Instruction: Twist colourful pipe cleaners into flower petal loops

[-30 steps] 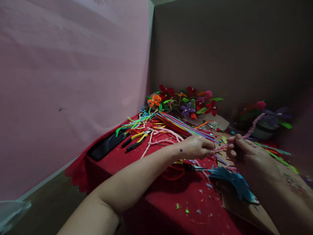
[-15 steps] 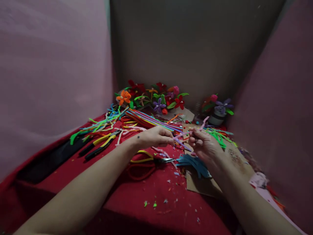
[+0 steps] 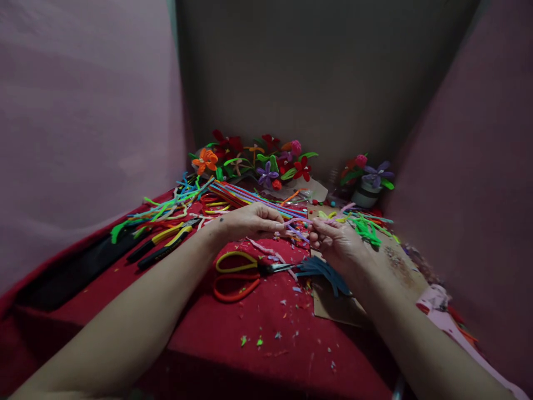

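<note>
Between my two hands stretches a pink pipe cleaner (image 3: 298, 220), its free end sticking out past my right fingers. My left hand (image 3: 261, 218) pinches one part of it, and my right hand (image 3: 332, 238) grips it a short way to the right. Below them lie scissors (image 3: 237, 272) with one yellow and one red handle loop, blades pointing right. A bunch of blue pipe cleaner pieces (image 3: 322, 272) rests by the blade tips, partly under my right hand. A purple pipe cleaner (image 3: 300, 235) shows just beneath the pink one.
Pliers (image 3: 164, 243) with yellow-black handles lie at left near loose green pipe cleaners (image 3: 133, 218). A bundle of coloured pipe cleaners (image 3: 250, 195) lies behind my hands. Pipe-cleaner flowers (image 3: 266, 175) stand at the back, more in a pot (image 3: 366, 194). Cardboard (image 3: 337, 305) lies at right.
My hands have come slightly closer together, with the pink pipe cleaner still between them. The whole view has shifted a little, so everything sits slightly further left and higher.
</note>
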`<state>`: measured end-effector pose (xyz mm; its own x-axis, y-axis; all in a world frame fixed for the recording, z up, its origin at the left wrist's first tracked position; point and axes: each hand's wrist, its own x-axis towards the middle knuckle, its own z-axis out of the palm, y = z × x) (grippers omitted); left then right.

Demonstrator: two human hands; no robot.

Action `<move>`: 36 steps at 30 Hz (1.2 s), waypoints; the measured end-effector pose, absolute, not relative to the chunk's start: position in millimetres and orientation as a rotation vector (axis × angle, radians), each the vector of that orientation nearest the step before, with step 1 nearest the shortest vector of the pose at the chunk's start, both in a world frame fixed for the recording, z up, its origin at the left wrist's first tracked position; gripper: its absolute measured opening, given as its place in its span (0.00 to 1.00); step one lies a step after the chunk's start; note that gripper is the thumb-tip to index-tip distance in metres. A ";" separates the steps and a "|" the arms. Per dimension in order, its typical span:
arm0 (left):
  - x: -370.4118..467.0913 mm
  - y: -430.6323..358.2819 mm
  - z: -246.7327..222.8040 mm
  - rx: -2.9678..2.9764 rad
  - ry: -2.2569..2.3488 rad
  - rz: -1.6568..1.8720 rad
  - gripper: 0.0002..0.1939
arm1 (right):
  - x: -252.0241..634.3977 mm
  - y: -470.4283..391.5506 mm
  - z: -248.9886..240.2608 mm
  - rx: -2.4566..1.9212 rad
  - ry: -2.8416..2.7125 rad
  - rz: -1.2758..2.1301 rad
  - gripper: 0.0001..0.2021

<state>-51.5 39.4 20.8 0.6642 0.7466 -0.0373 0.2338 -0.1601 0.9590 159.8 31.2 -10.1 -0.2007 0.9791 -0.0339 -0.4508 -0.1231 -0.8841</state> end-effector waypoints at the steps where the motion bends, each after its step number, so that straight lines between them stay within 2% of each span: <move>1: -52.0 39.8 20.6 1.724 0.803 0.544 0.16 | 159.6 30.7 -9.8 -0.819 -0.943 1.587 0.09; 11: -58.1 45.9 23.3 1.748 0.999 0.592 0.13 | 157.3 27.5 -8.0 -0.779 -0.975 1.578 0.10; 26: -44.3 36.5 23.2 1.901 0.885 0.532 0.13 | 148.3 21.0 -15.3 -0.758 -1.134 1.547 0.07; 36: -52.7 43.7 21.4 1.901 0.913 0.578 0.12 | 150.3 21.0 -15.0 -0.655 -1.038 1.694 0.08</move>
<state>-52.7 43.7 21.4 0.6146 0.7886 0.0219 0.3568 -0.3025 0.8838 150.3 21.0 -15.0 -0.3505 0.9352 0.0510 -0.4701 -0.1286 -0.8732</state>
